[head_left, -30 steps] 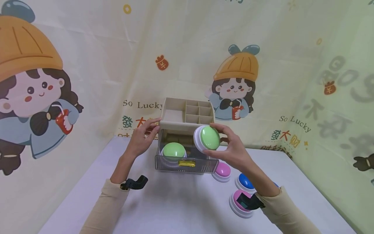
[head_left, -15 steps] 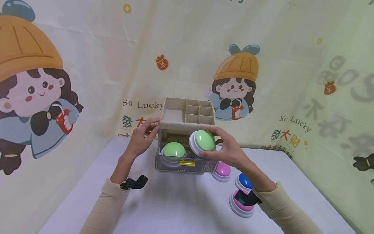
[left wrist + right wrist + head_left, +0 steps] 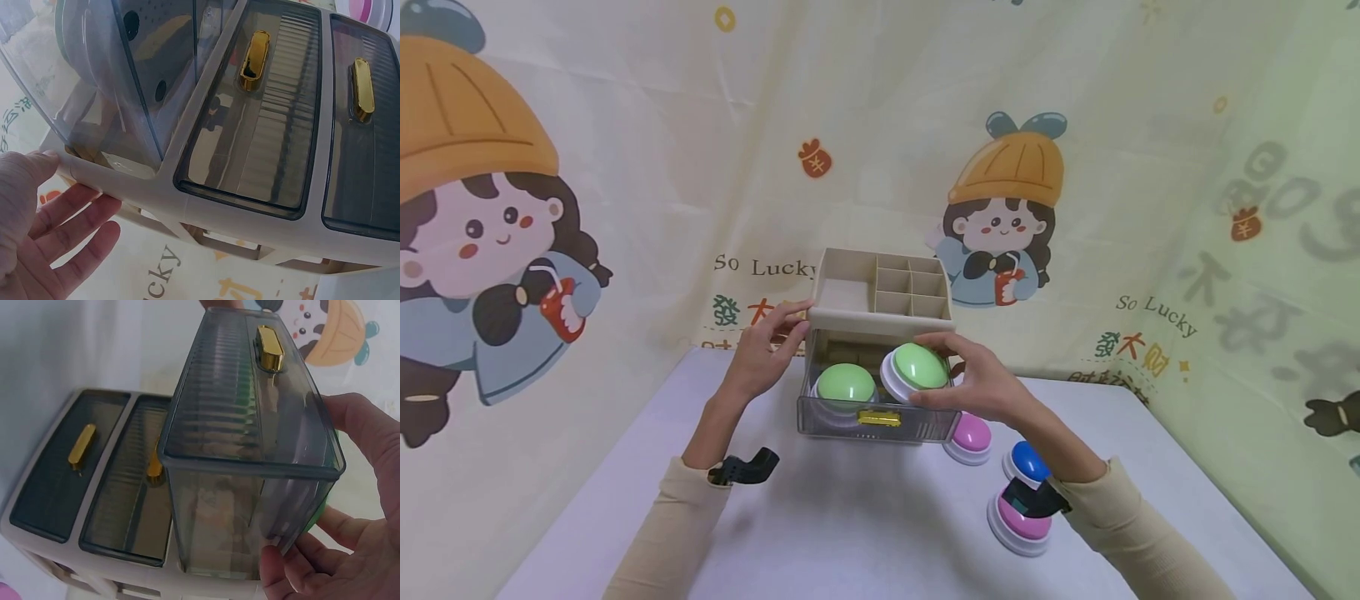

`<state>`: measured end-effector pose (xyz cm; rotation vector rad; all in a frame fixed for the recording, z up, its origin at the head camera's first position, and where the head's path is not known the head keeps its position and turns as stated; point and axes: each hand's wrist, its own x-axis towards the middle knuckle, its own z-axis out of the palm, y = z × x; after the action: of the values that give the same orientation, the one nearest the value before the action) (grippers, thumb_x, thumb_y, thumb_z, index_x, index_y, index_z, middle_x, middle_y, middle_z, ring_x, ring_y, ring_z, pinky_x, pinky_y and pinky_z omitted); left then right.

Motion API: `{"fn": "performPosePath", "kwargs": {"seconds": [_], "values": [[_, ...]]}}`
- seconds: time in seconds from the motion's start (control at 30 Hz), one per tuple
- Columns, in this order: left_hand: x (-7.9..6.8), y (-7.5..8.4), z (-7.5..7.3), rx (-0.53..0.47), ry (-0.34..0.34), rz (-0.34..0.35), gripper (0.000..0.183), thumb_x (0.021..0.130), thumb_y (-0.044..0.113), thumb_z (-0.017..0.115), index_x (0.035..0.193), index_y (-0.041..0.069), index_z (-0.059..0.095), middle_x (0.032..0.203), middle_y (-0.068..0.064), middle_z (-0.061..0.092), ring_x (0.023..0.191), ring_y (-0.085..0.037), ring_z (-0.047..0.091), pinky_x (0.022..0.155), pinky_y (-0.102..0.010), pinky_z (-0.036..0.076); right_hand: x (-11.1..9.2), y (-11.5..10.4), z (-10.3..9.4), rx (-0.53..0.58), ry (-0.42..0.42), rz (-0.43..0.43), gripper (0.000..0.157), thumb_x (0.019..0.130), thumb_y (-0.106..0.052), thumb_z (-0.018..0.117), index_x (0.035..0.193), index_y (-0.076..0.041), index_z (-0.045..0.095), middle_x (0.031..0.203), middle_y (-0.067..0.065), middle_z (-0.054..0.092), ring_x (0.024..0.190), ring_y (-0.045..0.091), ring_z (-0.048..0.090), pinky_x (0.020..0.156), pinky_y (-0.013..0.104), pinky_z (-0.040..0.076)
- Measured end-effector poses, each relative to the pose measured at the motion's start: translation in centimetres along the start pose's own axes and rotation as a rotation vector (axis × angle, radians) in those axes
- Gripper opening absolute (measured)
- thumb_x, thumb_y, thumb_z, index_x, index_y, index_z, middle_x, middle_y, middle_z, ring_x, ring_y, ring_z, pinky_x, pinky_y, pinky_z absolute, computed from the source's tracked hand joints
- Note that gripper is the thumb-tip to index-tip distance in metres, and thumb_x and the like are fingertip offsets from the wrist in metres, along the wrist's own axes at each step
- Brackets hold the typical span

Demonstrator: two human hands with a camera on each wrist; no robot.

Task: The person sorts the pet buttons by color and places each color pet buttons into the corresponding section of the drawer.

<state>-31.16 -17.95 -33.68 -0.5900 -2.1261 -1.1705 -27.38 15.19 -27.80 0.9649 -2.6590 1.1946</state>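
A beige desktop organizer has its top smoky clear drawer pulled out. Inside that drawer, on the left, sits a green push button with a white base. My right hand holds a second green push button, tilted, at the drawer's right half; its lower edge dips behind the drawer front. In the right wrist view, the drawer wall partly covers this button. My left hand touches the organizer's left side. The left wrist view shows its thumb at the front edge, other fingers loosely extended.
Right of the organizer lie a pink button, a blue button and a nearer pink button on the white table. Lower drawers are shut. A printed cloth hangs behind.
My right hand has moved left and down with the green push button, lowering it into the drawer's right half. The left hand stays at the organizer's side.
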Motion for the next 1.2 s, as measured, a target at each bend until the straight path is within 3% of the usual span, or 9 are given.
{"fn": "performPosePath", "kwargs": {"seconds": [0.27, 0.5, 0.9, 1.07, 1.2], "values": [[0.0, -0.1, 0.0, 0.006, 0.003, 0.004, 0.038, 0.103, 0.019, 0.062, 0.141, 0.018, 0.061, 0.117, -0.017, 0.074, 0.100, -0.031, 0.073, 0.084, -0.046, 0.059, 0.0, 0.2, 0.0, -0.038, -0.024, 0.026, 0.073, 0.081, -0.032, 0.086, 0.145, -0.016, 0.054, 0.130, 0.004, 0.061, 0.118, 0.024, 0.053, 0.096, 0.045, 0.048], [0.0, -0.2, 0.1, 0.008, 0.004, 0.000, 0.038, 0.103, 0.019, 0.062, 0.141, 0.017, 0.060, 0.117, -0.017, 0.074, 0.099, -0.031, 0.073, 0.084, -0.046, 0.059, -0.2, 0.4, 0.4, -0.047, 0.014, 0.032, 0.071, 0.083, -0.033, 0.085, 0.143, -0.013, 0.056, 0.133, 0.009, 0.063, 0.120, 0.025, 0.053, 0.097, 0.047, 0.048], [0.0, -0.2, 0.3, 0.009, -0.004, 0.002, 0.038, 0.103, 0.017, 0.062, 0.141, 0.014, 0.060, 0.120, -0.017, 0.073, 0.101, -0.031, 0.073, 0.084, -0.047, 0.059, -1.7, 1.3, 1.9, 0.232, 0.275, 0.066, 0.053, 0.091, -0.022, 0.077, 0.139, -0.012, 0.058, 0.136, 0.008, 0.060, 0.129, 0.025, 0.052, 0.107, 0.050, 0.044], [0.0, -0.2, 0.3, 0.009, 0.004, 0.014, 0.038, 0.103, 0.018, 0.063, 0.140, 0.014, 0.061, 0.119, -0.017, 0.074, 0.099, -0.031, 0.073, 0.083, -0.046, 0.059, -2.3, 1.0, 2.6, 0.211, 0.390, -0.026, 0.052, 0.088, -0.020, 0.081, 0.135, -0.012, 0.060, 0.134, 0.003, 0.063, 0.125, 0.018, 0.054, 0.107, 0.050, 0.044], [0.1, -0.2, 0.2, 0.010, 0.009, 0.015, 0.038, 0.103, 0.018, 0.063, 0.140, 0.016, 0.061, 0.117, -0.017, 0.074, 0.098, -0.031, 0.073, 0.082, -0.046, 0.059, -3.2, 0.5, 3.2, 0.153, 0.460, -0.137, 0.051, 0.084, -0.011, 0.083, 0.131, -0.010, 0.063, 0.132, 0.004, 0.066, 0.123, 0.014, 0.055, 0.106, 0.043, 0.044]]}}
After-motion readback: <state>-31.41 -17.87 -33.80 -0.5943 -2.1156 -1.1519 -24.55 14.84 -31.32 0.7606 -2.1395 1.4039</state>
